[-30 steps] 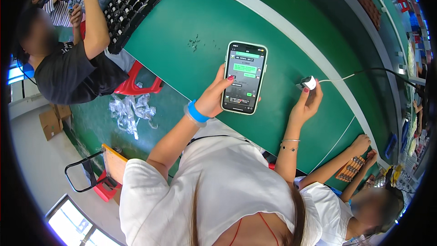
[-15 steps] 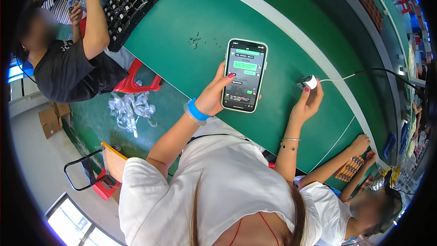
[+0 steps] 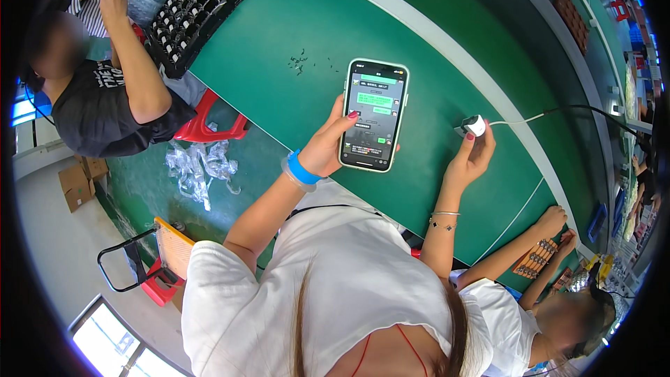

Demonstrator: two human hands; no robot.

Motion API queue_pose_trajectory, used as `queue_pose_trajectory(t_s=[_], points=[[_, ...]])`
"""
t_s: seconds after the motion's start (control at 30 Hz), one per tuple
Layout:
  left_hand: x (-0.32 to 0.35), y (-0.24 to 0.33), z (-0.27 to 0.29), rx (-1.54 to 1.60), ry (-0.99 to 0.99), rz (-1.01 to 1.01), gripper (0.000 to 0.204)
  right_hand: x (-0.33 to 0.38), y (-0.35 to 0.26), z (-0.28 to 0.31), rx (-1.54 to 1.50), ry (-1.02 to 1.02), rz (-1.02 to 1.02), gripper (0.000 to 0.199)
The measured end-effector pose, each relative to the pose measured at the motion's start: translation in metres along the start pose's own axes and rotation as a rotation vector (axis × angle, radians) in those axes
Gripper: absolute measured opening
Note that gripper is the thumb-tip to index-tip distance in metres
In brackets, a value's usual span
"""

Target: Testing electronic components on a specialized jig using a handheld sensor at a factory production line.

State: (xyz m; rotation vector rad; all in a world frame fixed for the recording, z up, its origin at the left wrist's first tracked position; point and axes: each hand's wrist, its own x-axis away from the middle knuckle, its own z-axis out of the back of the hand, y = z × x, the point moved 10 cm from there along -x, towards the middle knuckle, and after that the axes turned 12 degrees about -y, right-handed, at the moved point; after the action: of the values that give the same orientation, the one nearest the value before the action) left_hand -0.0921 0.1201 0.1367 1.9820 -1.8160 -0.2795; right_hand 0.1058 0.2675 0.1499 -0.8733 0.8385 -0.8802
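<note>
Clasping smartphone (image 3: 375, 115) in left grip (image 3: 326, 146) and pinching small white-and-black device (image 3: 475, 126) in right grip (image 3: 476, 156) over green bench (image 3: 258, 56), possibly risking a drop if snagging white cable (image 3: 520, 121).

PASS: green tabletop (image 3: 430, 106) between phone (image 3: 373, 117) and white device (image 3: 476, 126) | BLOCK: cable (image 3: 518, 122) rightward, black tray (image 3: 220, 21) upper left
</note>
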Motion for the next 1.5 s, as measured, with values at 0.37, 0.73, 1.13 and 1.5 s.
queue_pose_trajectory(t_s=[0.37, 0.73, 1.13, 1.5], points=[[0.015, 0.023, -0.012, 0.349, -0.360, 0.002, 0.095, -0.004, -0.002, -0.011, 0.002, 0.025, 0.019, 0.032], [0.216, 0.098, 0.064, -0.138, 0.228, -0.098, 0.085, -0.002, -0.079, 0.051, 0.031, 0.091, 0.032, 0.029], [0.200, 0.091, 0.197, -0.385, 0.236, 0.133, 0.061, -0.009, -0.081, 0.010, -0.015, 0.037, 0.074, 0.033], [0.213, 0.049, 0.211, -0.631, 0.005, 0.291, 0.056, -0.004, -0.074, 0.015, -0.010, 0.057, 0.088, 0.033]])
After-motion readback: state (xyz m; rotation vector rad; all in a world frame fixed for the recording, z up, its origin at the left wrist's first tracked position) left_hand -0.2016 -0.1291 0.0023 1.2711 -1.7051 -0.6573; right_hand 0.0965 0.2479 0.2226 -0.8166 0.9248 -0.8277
